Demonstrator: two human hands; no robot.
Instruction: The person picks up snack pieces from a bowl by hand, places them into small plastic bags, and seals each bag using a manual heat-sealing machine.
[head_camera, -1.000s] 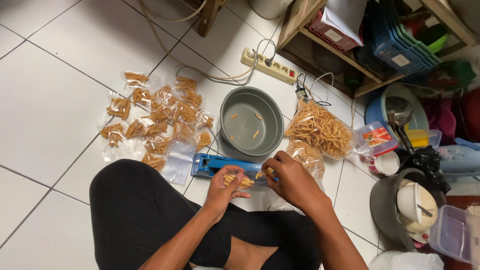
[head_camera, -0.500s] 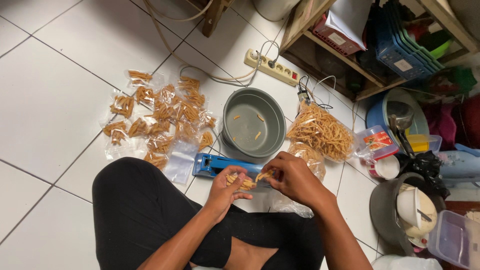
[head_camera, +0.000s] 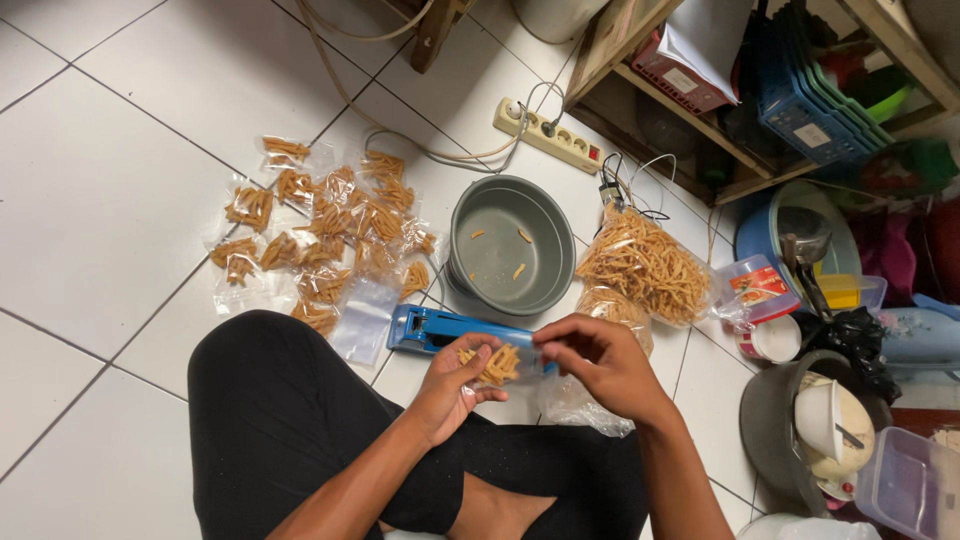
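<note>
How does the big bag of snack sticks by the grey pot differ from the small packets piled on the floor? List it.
The big bag of snack sticks is one large heaped sack to the right of the grey pot; the small packets are many, flat, and scattered to the pot's left. The big bag's sticks look paler yellow; the packets' look darker orange. Both are clear plastic holding fried sticks.

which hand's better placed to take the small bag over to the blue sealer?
Probably left. The left hand cradles the small snack bag and sits right beside the blue sealer; the right hand only pinches the bag's far end.
</note>
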